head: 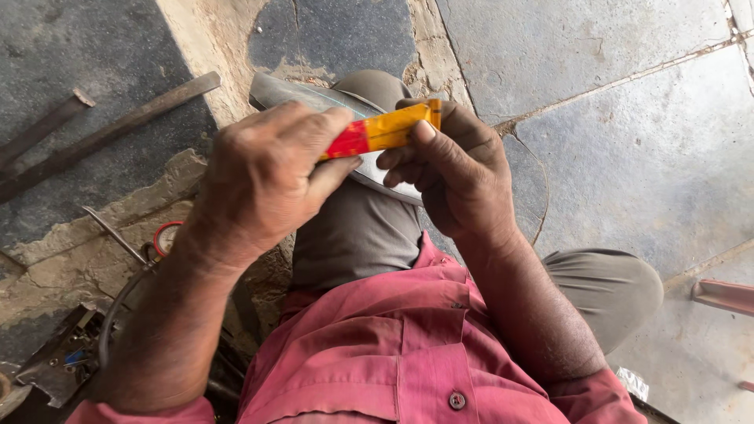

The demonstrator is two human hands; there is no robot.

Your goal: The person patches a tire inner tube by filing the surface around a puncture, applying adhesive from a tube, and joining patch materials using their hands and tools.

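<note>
Both my hands hold a small red and yellow tube (382, 130) above my raised knee. My left hand (263, 177) grips its red end between thumb and fingers. My right hand (454, 169) pinches the yellow end, thumb on top. Under the tube, a curved grey metal blade (294, 93) rests across my knee, its middle hidden by my hands. I wear grey trousers (353, 235) and a red shirt (393, 345).
Two long metal bars (110, 133) lie on the dark stone floor at the left. A thin rod (114, 233), a red ring (161, 235) and a black cable (118, 306) lie lower left. A pink metal piece (722, 294) sits at the right edge.
</note>
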